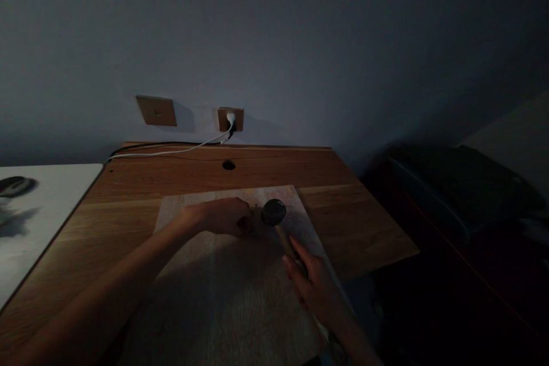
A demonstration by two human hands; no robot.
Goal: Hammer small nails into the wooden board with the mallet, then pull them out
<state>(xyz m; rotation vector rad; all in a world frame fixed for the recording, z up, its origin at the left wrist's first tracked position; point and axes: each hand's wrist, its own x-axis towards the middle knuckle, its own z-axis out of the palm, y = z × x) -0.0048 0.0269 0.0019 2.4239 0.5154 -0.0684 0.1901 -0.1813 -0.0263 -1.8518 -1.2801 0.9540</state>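
In the dim light my right hand is wrapped round the pale handle of a mallet. The mallet's dark, round head is raised just right of my left hand. That left hand is closed, its fingers curled down over the far part of a pale, worn board. Something small shows at its fingertips, too dark to make out. The board lies flat on a wooden table, under both hands.
The wooden table meets the wall at the back. A white and a black cable run along its rear edge to a wall socket, near a round cable hole. At left is a white tabletop with a computer mouse.
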